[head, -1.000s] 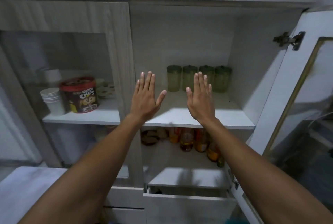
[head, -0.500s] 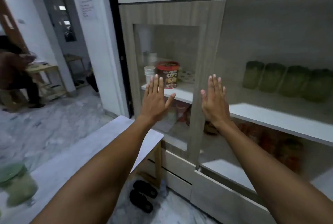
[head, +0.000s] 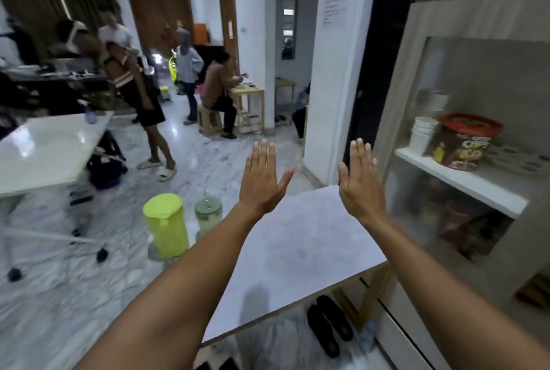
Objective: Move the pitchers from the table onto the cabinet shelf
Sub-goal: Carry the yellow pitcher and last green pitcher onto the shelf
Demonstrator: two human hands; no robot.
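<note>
Two pitchers stand at the far left end of the grey-white table (head: pixel 300 238): a bright yellow-green pitcher (head: pixel 167 225) with a lid, and behind it a pale green pitcher (head: pixel 208 214) with a darker lid. My left hand (head: pixel 263 177) is held up flat, fingers apart, empty, above the table and to the right of both pitchers. My right hand (head: pixel 360 180) is raised the same way, empty, near the table's far right corner. The cabinet (head: pixel 464 72) stands at the right; its open compartment is out of view.
Behind the cabinet's glass door, a white shelf (head: pixel 464 183) carries stacked paper cups (head: pixel 422 134) and a red-lidded cereal tub (head: pixel 467 140). Black shoes (head: pixel 329 325) lie under the table. A white desk (head: pixel 44 149) stands at left. Several people stand and sit across the marble floor.
My view has swung left, away from the open cabinet shelf with its green pitchers, toward the table and room. Both hands stay raised, open and empty.
</note>
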